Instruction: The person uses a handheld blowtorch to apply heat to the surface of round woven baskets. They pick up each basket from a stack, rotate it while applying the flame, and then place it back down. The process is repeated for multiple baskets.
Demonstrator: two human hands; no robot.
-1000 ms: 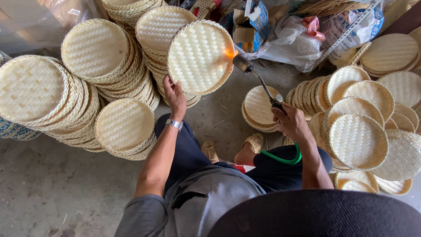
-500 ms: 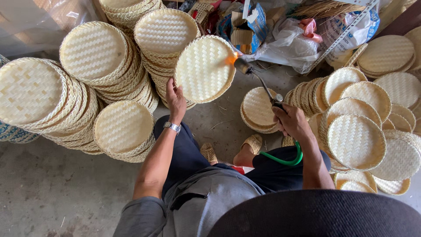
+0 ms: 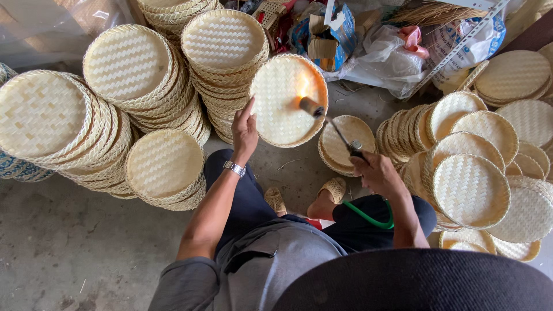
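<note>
My left hand [image 3: 244,129] grips the lower left rim of a round woven bamboo tray [image 3: 288,101], fingers closed on the edge, holding it up on its side with its inner face turned toward me. My right hand [image 3: 377,173] is wrapped tight around the handle of a gas torch [image 3: 334,129]; its thin metal wand slants up and left, and the nozzle sits just in front of the tray's upper right part, where an orange flame glows against the weave. A green hose [image 3: 371,219] curls from below that hand across my lap. On my left wrist I see a metal wristwatch [image 3: 234,169]. I am seated on the concrete floor [image 3: 63,247], sandalled feet out in front. Tall stacks of the same trays [image 3: 132,75] stand to my left and behind the held one, and more trays [image 3: 469,187] lean in rows on my right. Plastic bags [image 3: 380,57] lie beyond.
</note>
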